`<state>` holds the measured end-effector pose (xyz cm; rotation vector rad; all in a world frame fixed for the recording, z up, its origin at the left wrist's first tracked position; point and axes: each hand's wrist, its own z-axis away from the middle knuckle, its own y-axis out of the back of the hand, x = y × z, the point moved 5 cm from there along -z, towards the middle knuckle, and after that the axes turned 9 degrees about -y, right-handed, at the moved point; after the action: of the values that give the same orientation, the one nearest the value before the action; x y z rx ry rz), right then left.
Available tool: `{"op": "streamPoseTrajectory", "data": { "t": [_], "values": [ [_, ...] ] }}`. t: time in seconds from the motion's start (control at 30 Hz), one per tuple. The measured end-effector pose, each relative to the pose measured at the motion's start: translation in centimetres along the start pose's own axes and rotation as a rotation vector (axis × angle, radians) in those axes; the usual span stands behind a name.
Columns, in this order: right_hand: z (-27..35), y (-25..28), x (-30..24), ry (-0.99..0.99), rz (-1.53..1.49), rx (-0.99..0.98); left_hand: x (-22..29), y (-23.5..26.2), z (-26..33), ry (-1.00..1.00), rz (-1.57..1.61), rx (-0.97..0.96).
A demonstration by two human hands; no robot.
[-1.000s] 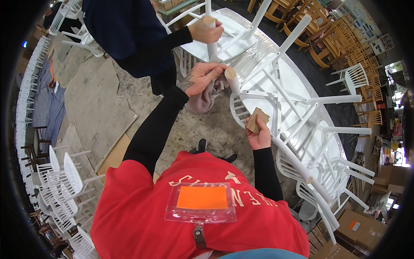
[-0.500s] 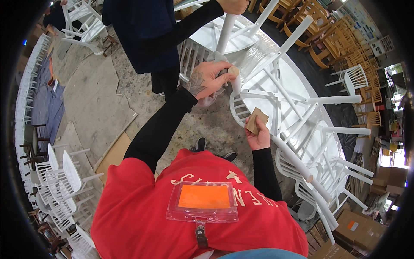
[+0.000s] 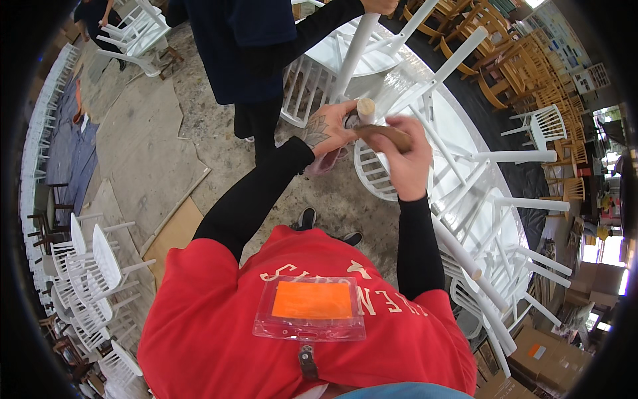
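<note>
A white chair leg (image 3: 365, 108) with a bare wooden end points up from an upturned white chair. My left hand (image 3: 331, 130) grips this leg just below its end, its fingertips partly hidden. In my right hand (image 3: 407, 159) is a folded piece of brown sandpaper (image 3: 393, 136), held against the side of the leg close to my left thumb. The fingers of the right hand are slightly blurred. Below my left hand hangs a crumpled pale rag (image 3: 325, 161); what holds it is hidden.
Upturned white chairs (image 3: 458, 139) crowd a plastic-covered table on the right. Beside me stands a co-worker in a dark shirt (image 3: 239, 53), one hand (image 3: 380, 5) at another chair leg. White chairs (image 3: 100, 266) line the left; wooden chairs (image 3: 518, 66) fill the far right.
My right hand has moved up and left, bringing the sandpaper from beside the chair to the leg's end. My left hand stays at the leg, its thumb now lower.
</note>
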<state>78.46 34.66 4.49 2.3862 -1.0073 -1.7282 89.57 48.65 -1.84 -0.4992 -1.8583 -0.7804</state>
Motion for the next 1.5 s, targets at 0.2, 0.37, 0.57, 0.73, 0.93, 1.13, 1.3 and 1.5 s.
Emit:
{"op": "streamPoseTrajectory", "data": {
  "t": [0.2, 0.37, 0.57, 0.73, 0.93, 1.13, 1.3, 1.5],
  "values": [
    [-4.1, -5.4, -3.1, 0.053, 0.293, -0.094, -3.2, -0.2, -0.4, -0.277, -0.208, 0.197],
    [-5.0, -3.8, -1.5, 0.09, 0.209, -0.18, -1.2, 1.0, -0.4, 0.098, -0.317, 0.018],
    [-4.5, 9.1, 10.7, -0.291, -0.157, 0.523, 0.5, 1.3, -0.4, -0.066, -0.323, 0.157],
    [11.2, 9.8, 18.2, -0.736, -0.484, 0.505, 3.4, 1.1, -0.4, -0.068, -0.303, 0.164],
    [32.9, 5.5, 17.2, -0.878, 0.421, 0.152, 4.1, 3.0, -1.2, 0.009, -0.241, -0.052],
    [47.4, 10.7, 16.1, -1.406, 0.515, 0.171, 4.0, 2.6, -1.2, 0.012, -0.42, -0.004],
    [53.1, 16.4, 15.9, -1.452, 0.437, 0.287, 2.9, 1.2, -1.3, 0.011, -0.271, 0.109],
    [61.1, 16.8, 15.6, -1.324, 0.383, 0.239, -2.2, 0.6, 4.6, 0.315, 0.616, 0.492]
  ]
}}
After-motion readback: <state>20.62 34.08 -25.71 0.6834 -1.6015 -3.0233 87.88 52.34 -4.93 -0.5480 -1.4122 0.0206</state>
